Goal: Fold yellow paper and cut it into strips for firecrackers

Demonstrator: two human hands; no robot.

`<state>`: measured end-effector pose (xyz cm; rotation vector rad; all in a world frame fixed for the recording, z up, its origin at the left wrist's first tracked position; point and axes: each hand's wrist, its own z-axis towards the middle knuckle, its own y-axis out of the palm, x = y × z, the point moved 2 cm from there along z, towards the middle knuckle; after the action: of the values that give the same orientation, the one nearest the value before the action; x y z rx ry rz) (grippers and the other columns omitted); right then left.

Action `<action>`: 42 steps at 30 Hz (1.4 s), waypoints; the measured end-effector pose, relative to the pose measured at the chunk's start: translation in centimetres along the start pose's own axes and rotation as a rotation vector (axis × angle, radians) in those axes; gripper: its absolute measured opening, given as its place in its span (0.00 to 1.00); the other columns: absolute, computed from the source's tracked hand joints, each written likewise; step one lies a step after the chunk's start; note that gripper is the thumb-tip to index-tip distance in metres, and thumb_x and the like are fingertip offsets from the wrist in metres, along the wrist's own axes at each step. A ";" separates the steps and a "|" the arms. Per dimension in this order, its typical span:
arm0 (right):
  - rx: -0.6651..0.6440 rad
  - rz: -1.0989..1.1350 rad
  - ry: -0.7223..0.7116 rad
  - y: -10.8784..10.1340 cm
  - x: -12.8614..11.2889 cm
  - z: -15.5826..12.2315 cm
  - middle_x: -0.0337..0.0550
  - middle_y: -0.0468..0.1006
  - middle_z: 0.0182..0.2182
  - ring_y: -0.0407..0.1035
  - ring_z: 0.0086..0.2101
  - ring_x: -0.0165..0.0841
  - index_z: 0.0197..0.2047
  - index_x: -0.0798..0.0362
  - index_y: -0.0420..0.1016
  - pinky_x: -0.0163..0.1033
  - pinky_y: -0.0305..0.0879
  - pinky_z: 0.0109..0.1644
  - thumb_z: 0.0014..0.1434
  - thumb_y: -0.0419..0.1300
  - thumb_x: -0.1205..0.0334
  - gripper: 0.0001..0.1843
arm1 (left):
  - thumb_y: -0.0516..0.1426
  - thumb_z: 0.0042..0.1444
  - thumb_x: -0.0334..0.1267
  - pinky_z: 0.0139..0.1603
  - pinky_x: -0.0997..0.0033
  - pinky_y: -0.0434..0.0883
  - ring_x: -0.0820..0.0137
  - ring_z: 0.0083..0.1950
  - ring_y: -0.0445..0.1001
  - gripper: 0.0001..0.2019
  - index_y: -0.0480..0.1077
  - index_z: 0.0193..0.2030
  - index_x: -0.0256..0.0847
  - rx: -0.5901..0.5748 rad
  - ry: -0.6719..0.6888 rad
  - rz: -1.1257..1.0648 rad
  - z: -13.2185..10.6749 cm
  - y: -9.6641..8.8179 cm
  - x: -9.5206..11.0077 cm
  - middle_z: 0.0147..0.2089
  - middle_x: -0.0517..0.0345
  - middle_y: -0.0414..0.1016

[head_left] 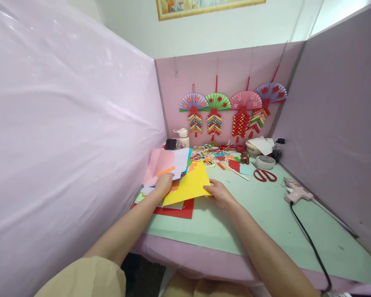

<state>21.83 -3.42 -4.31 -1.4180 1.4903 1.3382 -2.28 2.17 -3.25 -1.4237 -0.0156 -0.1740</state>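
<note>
My right hand (220, 194) pinches the right edge of a yellow paper sheet (190, 185), thumb on top. The sheet slants over a pile of coloured papers at the table's left. My left hand (164, 185) is closed at the near edge of a lifted bunch of sheets, with a pink sheet (157, 163) and a pale lilac sheet (181, 161) on top. An orange strip (166, 171) lies across them by my fingers. Beneath, a red sheet (185, 211) sticks out toward me.
Paper scraps (218, 159) cover the table's back. At right are red-handled scissors (265, 176), a white tape roll (265, 161) and a glue gun (297, 192) with a black cord. A bottle (183, 139) and phone (171, 144) stand back left. Paper fan ornaments (218, 102) hang behind.
</note>
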 end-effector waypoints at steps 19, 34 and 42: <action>-0.032 -0.025 0.028 -0.2 1.1 0.4 0.47 0.79 0.36 0.74 0.28 0.32 0.45 0.56 0.69 0.31 0.70 0.23 0.48 0.61 0.69 0.18 | 0.49 0.61 0.36 0.65 0.46 0.49 0.58 0.66 0.56 0.19 0.65 0.58 0.45 -0.189 0.342 0.078 3.3 -0.3 9.7 0.67 0.50 0.58; 0.142 -0.172 -0.148 -3.0 -2.4 -0.2 0.42 0.78 0.34 0.70 0.29 0.30 0.42 0.53 0.73 0.27 0.63 0.22 0.48 0.56 0.67 0.15 | 0.45 0.60 0.29 0.57 0.33 0.55 0.53 0.67 0.50 0.23 0.61 0.61 0.51 -0.173 0.219 0.099 4.7 2.2 6.2 0.68 0.52 0.57; 0.118 -0.241 -0.212 -4.4 -6.2 -3.0 0.41 0.76 0.29 0.67 0.25 0.28 0.42 0.53 0.73 0.27 0.61 0.21 0.49 0.58 0.65 0.15 | 0.45 0.62 0.36 0.57 0.34 0.56 0.51 0.66 0.53 0.23 0.59 0.63 0.56 -0.130 0.209 0.045 4.3 1.5 4.4 0.68 0.53 0.57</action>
<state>27.73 -4.05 1.33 -1.2910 1.1988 1.1910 2.68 6.11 -3.56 -1.5276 0.2031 -0.2900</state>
